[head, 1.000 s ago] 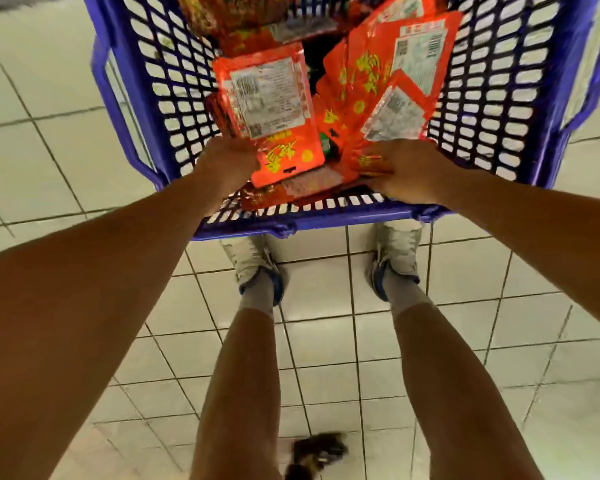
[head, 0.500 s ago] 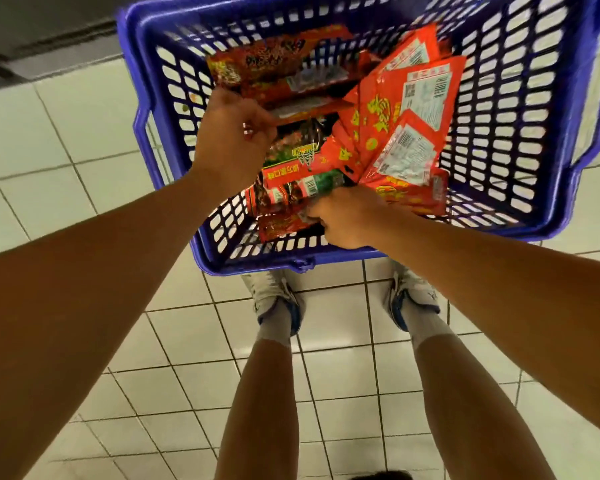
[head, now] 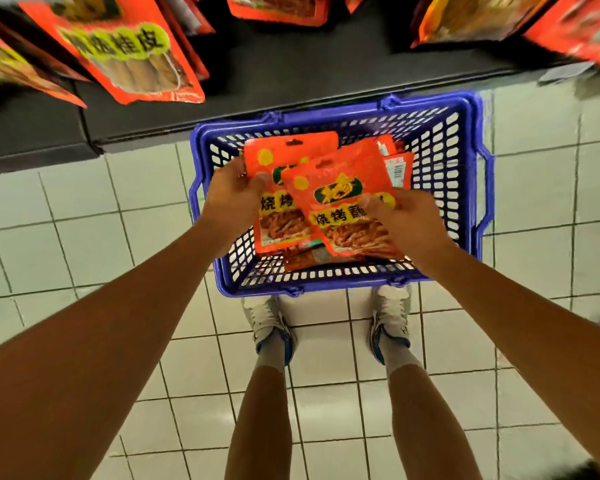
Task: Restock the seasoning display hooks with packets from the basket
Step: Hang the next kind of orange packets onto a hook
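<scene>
Where both hands dug in the basket (head: 465, 161) a second ago, left hand (head: 234, 199) and right hand (head: 400, 220) now each pinch a lifted packet (head: 340, 202); hanging comes next.

Both hands (head: 234, 195) (head: 407, 221) forward, fingers closed.

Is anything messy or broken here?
Nothing looks broken or spilled. The left hand and right hand each hold an orange packet above the blue basket, the two overlapping. More packets lie jumbled in the basket, which is normal for loose stock.
</scene>
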`<state>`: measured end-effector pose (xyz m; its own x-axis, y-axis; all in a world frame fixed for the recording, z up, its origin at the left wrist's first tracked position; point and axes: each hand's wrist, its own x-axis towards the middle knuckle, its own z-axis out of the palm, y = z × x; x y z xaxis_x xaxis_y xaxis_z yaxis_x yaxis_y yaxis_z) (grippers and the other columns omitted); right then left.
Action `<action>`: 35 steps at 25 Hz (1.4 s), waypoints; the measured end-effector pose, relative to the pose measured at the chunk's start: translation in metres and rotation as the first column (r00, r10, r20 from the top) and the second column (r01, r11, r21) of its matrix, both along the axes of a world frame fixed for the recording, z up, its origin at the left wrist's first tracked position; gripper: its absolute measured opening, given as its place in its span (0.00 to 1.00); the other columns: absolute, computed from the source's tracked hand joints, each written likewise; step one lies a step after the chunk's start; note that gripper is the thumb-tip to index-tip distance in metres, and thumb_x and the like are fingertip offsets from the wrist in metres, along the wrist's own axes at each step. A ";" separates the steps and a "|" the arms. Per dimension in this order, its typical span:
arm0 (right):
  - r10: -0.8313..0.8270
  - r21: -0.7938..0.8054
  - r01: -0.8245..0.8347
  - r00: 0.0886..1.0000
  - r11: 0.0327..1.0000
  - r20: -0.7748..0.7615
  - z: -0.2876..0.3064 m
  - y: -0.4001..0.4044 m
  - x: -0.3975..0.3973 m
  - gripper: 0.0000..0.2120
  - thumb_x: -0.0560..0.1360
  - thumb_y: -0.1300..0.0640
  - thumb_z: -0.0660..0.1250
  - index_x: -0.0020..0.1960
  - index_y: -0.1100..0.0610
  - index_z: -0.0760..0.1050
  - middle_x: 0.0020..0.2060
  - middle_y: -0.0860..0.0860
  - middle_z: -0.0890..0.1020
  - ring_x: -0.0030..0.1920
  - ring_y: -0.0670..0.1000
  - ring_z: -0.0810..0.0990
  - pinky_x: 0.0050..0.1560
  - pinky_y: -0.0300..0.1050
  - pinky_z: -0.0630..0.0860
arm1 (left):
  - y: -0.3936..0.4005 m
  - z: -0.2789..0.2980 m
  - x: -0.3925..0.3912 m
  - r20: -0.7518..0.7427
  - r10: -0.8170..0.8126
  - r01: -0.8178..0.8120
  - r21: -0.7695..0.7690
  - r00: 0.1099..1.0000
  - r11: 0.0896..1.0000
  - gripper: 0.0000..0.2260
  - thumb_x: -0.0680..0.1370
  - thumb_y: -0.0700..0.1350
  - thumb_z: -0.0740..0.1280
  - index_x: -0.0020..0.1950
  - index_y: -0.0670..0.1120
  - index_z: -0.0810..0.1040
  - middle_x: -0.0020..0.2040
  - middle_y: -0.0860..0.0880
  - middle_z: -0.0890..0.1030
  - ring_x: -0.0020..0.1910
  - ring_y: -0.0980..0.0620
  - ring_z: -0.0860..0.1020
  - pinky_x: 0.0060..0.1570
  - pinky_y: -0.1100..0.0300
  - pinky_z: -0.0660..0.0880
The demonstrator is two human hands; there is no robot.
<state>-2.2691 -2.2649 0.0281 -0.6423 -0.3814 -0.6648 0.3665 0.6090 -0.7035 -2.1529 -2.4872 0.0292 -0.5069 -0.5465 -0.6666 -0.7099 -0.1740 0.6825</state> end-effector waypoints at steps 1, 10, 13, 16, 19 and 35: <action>-0.060 -0.029 0.060 0.998 0.998 0.019 0.015 -0.002 -0.007 0.02 0.75 0.51 0.74 0.46 0.49 0.84 0.45 0.51 0.87 0.49 0.58 0.86 0.54 0.62 0.82 | 0.005 0.017 -0.003 -0.018 0.031 -0.030 0.023 0.999 0.999 0.06 0.81 0.44 0.66 0.48 0.54 0.79 0.42 0.58 0.86 0.47 0.54 0.85 0.51 0.49 0.82; -0.243 -0.133 0.287 0.931 0.949 0.271 0.184 -0.003 -0.040 0.11 0.69 0.45 0.77 0.43 0.53 0.86 0.39 0.58 0.87 0.38 0.59 0.86 0.44 0.61 0.82 | 0.038 0.205 -0.029 -0.107 0.388 -0.340 0.311 0.915 0.887 0.14 0.81 0.55 0.65 0.48 0.47 0.83 0.47 0.42 0.87 0.46 0.42 0.86 0.43 0.44 0.83; -0.197 -0.242 0.262 0.945 0.934 0.262 0.267 -0.001 -0.046 0.21 0.66 0.39 0.76 0.44 0.57 0.86 0.42 0.64 0.86 0.40 0.60 0.86 0.39 0.58 0.83 | 0.045 0.288 -0.031 -0.247 0.362 -0.271 0.336 0.899 0.902 0.13 0.81 0.53 0.65 0.56 0.45 0.82 0.52 0.41 0.86 0.51 0.41 0.85 0.51 0.43 0.82; -0.188 -0.305 0.202 0.979 0.931 0.076 0.365 -0.009 -0.060 0.24 0.71 0.41 0.73 0.47 0.63 0.83 0.47 0.65 0.85 0.42 0.58 0.84 0.46 0.64 0.81 | 0.039 0.385 -0.034 -0.388 0.371 -0.255 0.318 0.844 0.913 0.12 0.82 0.49 0.64 0.53 0.43 0.83 0.51 0.42 0.86 0.47 0.46 0.85 0.48 0.48 0.83; -0.113 -0.403 0.043 0.982 0.914 -0.149 0.468 -0.024 -0.074 0.32 0.71 0.38 0.70 0.44 0.70 0.77 0.39 0.70 0.82 0.39 0.54 0.77 0.39 0.58 0.76 | 0.024 0.486 -0.036 -0.489 0.370 -0.242 0.307 0.790 0.920 0.14 0.83 0.50 0.62 0.57 0.42 0.81 0.53 0.40 0.86 0.47 0.46 0.85 0.51 0.46 0.82; -0.383 -0.768 -0.241 0.755 0.594 -0.533 0.877 -0.132 -0.088 0.05 0.71 0.46 0.71 0.42 0.44 0.86 0.38 0.47 0.87 0.38 0.46 0.81 0.42 0.48 0.77 | -0.096 0.870 -0.011 -0.892 -0.017 -0.365 -0.201 0.451 0.909 0.06 0.75 0.41 0.72 0.52 0.45 0.84 0.48 0.46 0.87 0.44 0.50 0.83 0.48 0.53 0.79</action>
